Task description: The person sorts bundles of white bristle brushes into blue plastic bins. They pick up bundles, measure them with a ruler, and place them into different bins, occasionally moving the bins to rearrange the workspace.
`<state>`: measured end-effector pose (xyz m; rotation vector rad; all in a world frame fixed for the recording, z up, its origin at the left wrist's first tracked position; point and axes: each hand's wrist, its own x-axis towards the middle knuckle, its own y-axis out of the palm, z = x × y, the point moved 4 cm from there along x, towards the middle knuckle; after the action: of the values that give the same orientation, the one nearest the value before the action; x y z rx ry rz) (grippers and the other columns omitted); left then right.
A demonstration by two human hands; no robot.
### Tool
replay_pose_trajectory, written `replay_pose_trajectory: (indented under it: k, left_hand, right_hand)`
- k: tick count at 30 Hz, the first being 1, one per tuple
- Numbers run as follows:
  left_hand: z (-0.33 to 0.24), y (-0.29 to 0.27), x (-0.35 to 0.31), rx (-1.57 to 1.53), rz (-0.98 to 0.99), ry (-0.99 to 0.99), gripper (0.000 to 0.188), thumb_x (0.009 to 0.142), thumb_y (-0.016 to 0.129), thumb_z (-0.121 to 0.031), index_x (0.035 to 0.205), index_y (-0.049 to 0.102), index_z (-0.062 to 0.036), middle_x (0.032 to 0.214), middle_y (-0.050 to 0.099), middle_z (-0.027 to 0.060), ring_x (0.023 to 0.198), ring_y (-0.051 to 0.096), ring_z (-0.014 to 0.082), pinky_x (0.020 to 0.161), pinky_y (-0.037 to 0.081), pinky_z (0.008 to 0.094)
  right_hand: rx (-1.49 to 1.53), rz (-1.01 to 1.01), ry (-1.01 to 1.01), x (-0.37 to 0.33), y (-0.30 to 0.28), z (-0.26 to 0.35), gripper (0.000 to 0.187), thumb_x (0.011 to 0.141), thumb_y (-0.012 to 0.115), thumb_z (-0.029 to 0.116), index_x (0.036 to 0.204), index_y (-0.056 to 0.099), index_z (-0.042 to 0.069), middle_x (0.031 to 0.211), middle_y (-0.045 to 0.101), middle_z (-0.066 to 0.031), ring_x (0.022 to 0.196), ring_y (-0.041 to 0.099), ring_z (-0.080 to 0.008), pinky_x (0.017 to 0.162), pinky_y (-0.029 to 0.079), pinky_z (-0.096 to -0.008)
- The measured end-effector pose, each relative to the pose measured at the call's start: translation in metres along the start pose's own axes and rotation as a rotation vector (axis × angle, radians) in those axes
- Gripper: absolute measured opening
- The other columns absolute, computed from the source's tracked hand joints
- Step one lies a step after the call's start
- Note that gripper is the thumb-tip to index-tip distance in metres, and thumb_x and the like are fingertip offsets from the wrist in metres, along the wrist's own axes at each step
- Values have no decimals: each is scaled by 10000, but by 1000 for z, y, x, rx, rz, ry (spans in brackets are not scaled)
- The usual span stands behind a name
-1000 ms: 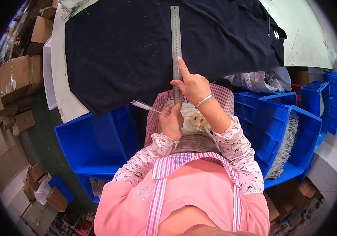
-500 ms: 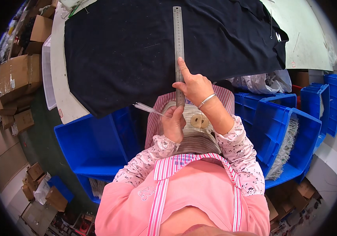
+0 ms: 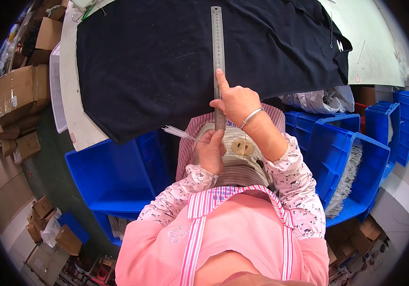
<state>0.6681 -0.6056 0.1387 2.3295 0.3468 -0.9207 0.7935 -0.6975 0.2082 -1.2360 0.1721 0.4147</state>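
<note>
A long steel ruler (image 3: 218, 40) lies lengthwise over a black cloth (image 3: 147, 66), its near end reaching past the cloth's edge above my lap. My left hand (image 3: 210, 150) is closed, pinching that near end between thumb and fingers. From the same hand a thin wire brush (image 3: 179, 133) with pale bristles sticks out to the left, its stem running into the fingers. My right hand (image 3: 240, 106) is on the ruler: the index fingertip presses on its face and the thumb lies across it lower down. The other right fingers are curled and partly hidden.
The cloth covers most of a pale worktable (image 3: 376, 52). Blue plastic bins stand on both sides of me, a left one (image 3: 104, 176) and a right one (image 3: 324, 162) holding many wire brushes (image 3: 347, 181). Cardboard boxes (image 3: 20, 90) are stacked far left; a plastic bag (image 3: 319, 100) hangs below the table edge.
Both hands keep their hold on the ruler and the brush. Only a very slight shift of the right forearm and the view shows.
</note>
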Motion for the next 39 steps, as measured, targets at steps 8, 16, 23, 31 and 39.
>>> replay_pose_trajectory:
  k: [8, 16, 23, 31, 39]
  left_hand:
    - [1, 2, -1, -2, -2, -24, 118, 821, 595, -140, 768, 506, -84, 497, 389, -52, 368, 283, 46, 354, 207, 211]
    - [-11, 0, -4, 115, 116, -114, 145, 831, 596, -184, 854, 485, -92, 524, 344, -82, 385, 265, 27, 363, 200, 195]
    - [-27, -9, -9, 83, 243, -89, 182, 916, 423, -240, 991, 479, -83, 636, 371, -44, 495, 302, 59, 452, 286, 211]
    - [-38, -24, -29, 211, 305, -152, 265, 926, 408, -280, 1084, 497, -86, 910, 584, 42, 820, 582, 153, 729, 509, 344]
    - [-46, -25, -37, -10, 421, -240, 172, 915, 444, -304, 957, 470, -139, 678, 375, -40, 558, 370, 68, 471, 341, 220]
  right_hand:
    - [24, -21, 11, -2, -2, -2, 770, 726, 646, 398, 1333, 303, 71, 690, 619, -181, 652, 620, -329, 605, 495, -399]
    - [344, -437, 4, -23, 26, -8, 534, 768, 624, 258, 1231, 419, 91, 606, 592, -162, 586, 596, -351, 544, 476, -426]
    - [490, -720, 15, -42, 34, -15, 177, 785, 555, 92, 946, 521, 28, 620, 590, -176, 564, 593, -340, 503, 471, -415]
    - [1098, -310, -49, -73, 56, 20, 141, 762, 631, 128, 798, 606, -6, 683, 634, -100, 591, 605, -139, 539, 471, -267]
    - [770, -577, 58, -74, 48, 3, 223, 740, 677, 210, 756, 593, 4, 644, 599, -97, 575, 589, -183, 524, 457, -296]
